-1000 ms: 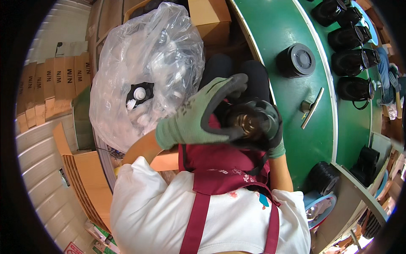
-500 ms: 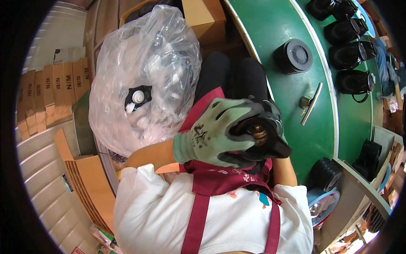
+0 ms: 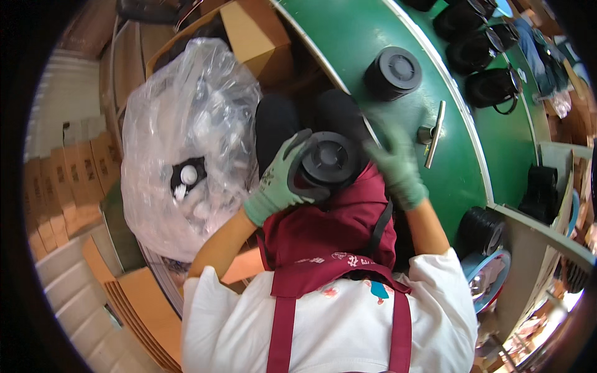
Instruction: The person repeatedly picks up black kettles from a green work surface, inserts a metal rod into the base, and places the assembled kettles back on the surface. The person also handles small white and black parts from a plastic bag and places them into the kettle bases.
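Note:
My left hand (image 3: 284, 177), in a green glove with dark fingertips, is closed around the side of a black vessel (image 3: 330, 160) above my lap. The vessel's round, ribbed end faces up; its lower part is hidden. To the right, my gloved right hand (image 3: 401, 166) is off the vessel, over the near edge of the green table (image 3: 457, 158), its fingers smeared by motion. Beyond that hand, a stack of black round discs (image 3: 393, 73) stands on the table. A metal T-shaped tool (image 3: 433, 135) lies to its right.
A large clear plastic bag (image 3: 186, 143) of white parts is at my left, near an open cardboard box (image 3: 258, 34). Black jugs (image 3: 491, 88) line the table's far side. More black discs (image 3: 480, 230) and a blue basin (image 3: 488, 280) sit at the right.
The vessel has turned from its metallic-lined opening to its ribbed end facing up, and moved left. My right hand has let go and swung right. The whole view has shifted.

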`<state>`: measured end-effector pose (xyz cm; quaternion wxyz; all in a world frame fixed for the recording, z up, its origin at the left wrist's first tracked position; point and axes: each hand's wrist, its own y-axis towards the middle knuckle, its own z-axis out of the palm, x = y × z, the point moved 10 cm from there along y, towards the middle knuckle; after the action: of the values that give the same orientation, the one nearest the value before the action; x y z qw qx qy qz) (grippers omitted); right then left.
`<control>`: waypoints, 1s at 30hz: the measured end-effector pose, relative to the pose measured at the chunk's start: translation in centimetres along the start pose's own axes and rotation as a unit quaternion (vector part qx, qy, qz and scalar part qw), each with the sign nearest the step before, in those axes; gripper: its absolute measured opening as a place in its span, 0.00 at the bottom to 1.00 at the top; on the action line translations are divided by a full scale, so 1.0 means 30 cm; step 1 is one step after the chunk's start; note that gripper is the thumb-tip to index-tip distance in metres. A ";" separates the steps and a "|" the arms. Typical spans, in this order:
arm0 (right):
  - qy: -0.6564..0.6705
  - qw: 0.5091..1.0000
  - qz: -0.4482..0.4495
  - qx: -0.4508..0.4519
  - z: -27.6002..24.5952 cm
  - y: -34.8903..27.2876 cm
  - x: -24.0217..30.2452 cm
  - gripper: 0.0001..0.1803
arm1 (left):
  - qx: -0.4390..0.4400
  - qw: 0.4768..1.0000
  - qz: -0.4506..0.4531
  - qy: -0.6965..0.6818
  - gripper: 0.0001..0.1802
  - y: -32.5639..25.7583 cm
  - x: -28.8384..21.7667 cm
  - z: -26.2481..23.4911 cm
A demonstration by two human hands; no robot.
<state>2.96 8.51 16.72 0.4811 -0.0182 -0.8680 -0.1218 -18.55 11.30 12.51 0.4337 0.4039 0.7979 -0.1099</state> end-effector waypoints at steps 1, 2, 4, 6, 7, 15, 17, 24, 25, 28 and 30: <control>-0.043 0.988 0.113 -0.091 -0.138 -0.036 -0.116 0.27 | -0.024 1.000 -0.008 -0.008 0.62 -0.014 0.024 -0.010; -0.061 0.956 0.229 -0.173 -0.263 -0.102 -0.236 0.29 | -0.050 0.999 -0.016 -0.010 0.61 -0.028 0.053 -0.021; -0.375 0.873 0.217 -0.225 -0.443 -0.294 -0.512 0.49 | -0.059 0.993 -0.034 -0.096 0.61 0.003 0.052 -0.027; -0.158 0.943 0.237 -0.173 -0.481 -0.531 -0.974 0.37 | -0.053 0.989 -0.007 -0.136 0.62 0.048 0.055 0.010; 0.114 0.892 0.415 -0.138 -0.325 -0.521 -0.972 0.24 | -0.065 0.990 -0.043 -0.121 0.63 0.002 0.095 0.000; 0.168 0.949 0.263 0.039 -0.098 -0.138 -0.172 0.26 | -0.079 0.972 -0.071 -0.210 0.63 -0.042 0.157 0.022; 0.198 0.941 0.249 0.115 -0.022 0.023 -0.135 0.27 | -0.105 0.986 -0.071 -0.105 0.58 -0.038 0.121 -0.016; 0.118 0.815 0.242 0.512 0.249 0.237 -0.144 0.24 | -0.209 0.929 0.068 0.297 0.29 0.091 -0.277 -0.262; 0.116 0.829 0.227 0.498 0.258 0.251 -0.149 0.24 | -0.186 0.948 0.024 0.258 0.24 0.159 -0.249 -0.271; -0.026 0.915 -0.048 0.399 0.254 0.313 -0.218 0.27 | 0.045 0.936 -0.143 0.318 0.26 0.282 -0.116 -0.127; -0.265 0.886 -0.137 0.356 0.297 0.316 -0.115 0.28 | 0.021 0.909 -0.123 0.398 0.23 0.283 -0.198 -0.060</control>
<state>-1.19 20.03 11.13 0.1858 0.2414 -0.9422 0.1397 -11.59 14.51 19.71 0.0540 0.3220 0.9452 -0.0092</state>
